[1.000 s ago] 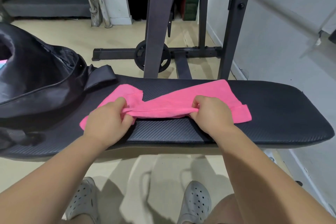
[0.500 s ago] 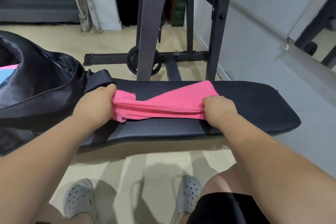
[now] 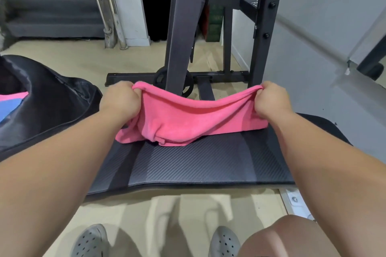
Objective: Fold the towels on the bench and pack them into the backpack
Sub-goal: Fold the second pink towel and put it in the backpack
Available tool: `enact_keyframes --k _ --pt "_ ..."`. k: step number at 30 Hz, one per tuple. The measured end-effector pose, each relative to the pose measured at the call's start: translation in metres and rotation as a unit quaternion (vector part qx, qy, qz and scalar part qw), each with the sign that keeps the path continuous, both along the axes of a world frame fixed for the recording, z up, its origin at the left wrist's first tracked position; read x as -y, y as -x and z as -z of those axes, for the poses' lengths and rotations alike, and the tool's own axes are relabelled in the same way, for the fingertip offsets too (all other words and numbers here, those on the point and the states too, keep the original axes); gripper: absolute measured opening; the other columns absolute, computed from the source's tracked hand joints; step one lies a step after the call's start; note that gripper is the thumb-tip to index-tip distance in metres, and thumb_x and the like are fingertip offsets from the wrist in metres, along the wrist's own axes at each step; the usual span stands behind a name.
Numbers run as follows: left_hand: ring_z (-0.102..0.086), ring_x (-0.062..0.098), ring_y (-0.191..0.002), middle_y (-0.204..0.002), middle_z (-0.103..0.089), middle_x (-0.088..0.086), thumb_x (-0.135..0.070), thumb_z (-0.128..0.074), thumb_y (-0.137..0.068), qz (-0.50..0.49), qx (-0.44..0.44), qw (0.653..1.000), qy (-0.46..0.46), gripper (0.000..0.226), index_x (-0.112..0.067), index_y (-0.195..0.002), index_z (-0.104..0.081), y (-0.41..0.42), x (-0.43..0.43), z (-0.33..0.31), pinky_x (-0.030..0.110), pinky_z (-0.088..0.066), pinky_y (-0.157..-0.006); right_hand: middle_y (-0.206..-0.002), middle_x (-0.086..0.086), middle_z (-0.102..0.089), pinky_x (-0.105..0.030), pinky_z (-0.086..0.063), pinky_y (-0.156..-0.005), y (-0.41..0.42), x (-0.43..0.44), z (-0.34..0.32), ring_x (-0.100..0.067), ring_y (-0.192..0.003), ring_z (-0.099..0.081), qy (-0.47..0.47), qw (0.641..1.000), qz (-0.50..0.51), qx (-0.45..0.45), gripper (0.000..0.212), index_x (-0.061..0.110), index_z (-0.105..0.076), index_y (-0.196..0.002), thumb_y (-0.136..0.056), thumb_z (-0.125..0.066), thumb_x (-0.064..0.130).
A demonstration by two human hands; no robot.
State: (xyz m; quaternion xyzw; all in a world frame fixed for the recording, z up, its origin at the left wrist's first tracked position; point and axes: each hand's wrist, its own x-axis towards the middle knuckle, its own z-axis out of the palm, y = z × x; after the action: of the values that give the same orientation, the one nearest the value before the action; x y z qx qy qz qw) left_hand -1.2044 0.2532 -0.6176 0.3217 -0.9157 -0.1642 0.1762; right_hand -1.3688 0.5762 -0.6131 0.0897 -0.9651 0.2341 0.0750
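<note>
A pink towel (image 3: pixel 188 119) hangs between my two hands above the black padded bench (image 3: pixel 198 165). My left hand (image 3: pixel 121 100) pinches its upper left corner and my right hand (image 3: pixel 271 100) pinches the upper right corner. The top edge sags in the middle, and the lower folds rest bunched on the bench. On the left end of the bench stands the black backpack (image 3: pixel 52 106), unzipped, with pink and blue cloth (image 3: pixel 12 102) showing inside its mouth.
A dark metal rack (image 3: pixel 183 27) with a weight plate (image 3: pixel 188 83) stands right behind the bench. Grey stairs (image 3: pixel 52 6) rise at the back left. A pale wall runs along the right. My feet in grey clogs (image 3: pixel 92 240) stand on beige floor.
Both hands have lifted the towel's near edge up off the bench and carried it away from me, spreading apart. The towel now hangs as a sagging sheet instead of lying flat.
</note>
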Motion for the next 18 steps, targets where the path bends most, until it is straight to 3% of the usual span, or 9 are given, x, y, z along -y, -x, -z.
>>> enact_keyframes --k 3,7,11,14,16,18 --pt "-0.057 0.042 -0.089 -0.097 -0.066 0.025 -0.026 -0.038 -0.102 -0.003 -0.064 0.998 -0.005 0.034 -0.006 -0.095 -0.064 0.023 0.008 -0.02 0.041 -0.04 -0.072 -0.096 -0.013 -0.059 -0.034 -0.036 -0.071 0.017 0.008 -0.014 -0.033 -0.086 -0.049 0.085 0.996 0.01 -0.04 0.018 0.013 -0.055 -0.095 -0.096 -0.038 0.008" --pt "-0.059 0.045 -0.095 -0.099 -0.066 0.025 -0.027 -0.035 -0.097 -0.033 -0.173 0.984 0.034 0.033 -0.005 -0.097 -0.06 0.035 0.014 -0.056 0.044 -0.044 -0.077 -0.113 -0.017 -0.061 -0.025 -0.028 -0.073 0.025 0.011 -0.04 -0.029 -0.098 -0.053 0.239 0.953 0.052 -0.179 0.03 0.01 -0.062 -0.11 -0.095 -0.035 0.009" --pt "-0.043 0.032 -0.078 -0.084 -0.053 0.013 -0.018 -0.038 -0.092 -0.007 -0.239 0.969 0.064 0.015 -0.01 -0.089 -0.05 0.019 0.004 -0.063 0.04 -0.031 -0.067 -0.116 -0.006 -0.054 -0.016 -0.029 -0.078 0.013 0.002 -0.037 -0.012 -0.093 -0.045 0.29 0.936 0.036 -0.195 0.035 0.013 -0.063 -0.114 -0.094 -0.034 0.008" --pt "-0.046 0.028 -0.075 -0.081 -0.055 0.009 -0.013 -0.044 -0.09 0.087 -0.182 0.975 0.094 0.009 -0.01 -0.083 -0.049 -0.006 0.0 -0.029 0.041 -0.036 -0.065 -0.103 -0.011 -0.055 -0.025 -0.031 -0.072 0.001 -0.018 -0.01 -0.019 -0.086 -0.046 0.243 0.956 0.047 -0.157 0.024 0.01 -0.06 -0.09 -0.095 -0.037 0.013" --pt "-0.054 0.031 -0.074 -0.078 -0.059 0.007 -0.015 -0.049 -0.086 0.15 -0.1 0.977 0.116 0.009 -0.013 -0.08 -0.056 -0.026 -0.003 0.003 0.042 -0.046 -0.066 -0.082 -0.014 -0.054 -0.033 -0.022 -0.058 -0.01 -0.036 0.014 -0.026 -0.074 -0.044 0.175 0.975 0.044 -0.132 0.028 0.013 -0.046 -0.065 -0.093 -0.042 0.017" --pt "-0.057 0.036 -0.069 -0.071 -0.057 0.01 -0.021 -0.05 -0.081 0.221 -0.013 0.961 0.168 0.011 -0.012 -0.076 -0.055 -0.048 -0.009 0.035 0.042 -0.048 -0.06 -0.068 -0.01 -0.044 -0.034 -0.019 -0.054 -0.027 -0.056 0.039 -0.031 -0.068 -0.042 0.102 0.988 0.027 -0.113 0.036 0.015 -0.038 -0.056 -0.09 -0.048 0.016"
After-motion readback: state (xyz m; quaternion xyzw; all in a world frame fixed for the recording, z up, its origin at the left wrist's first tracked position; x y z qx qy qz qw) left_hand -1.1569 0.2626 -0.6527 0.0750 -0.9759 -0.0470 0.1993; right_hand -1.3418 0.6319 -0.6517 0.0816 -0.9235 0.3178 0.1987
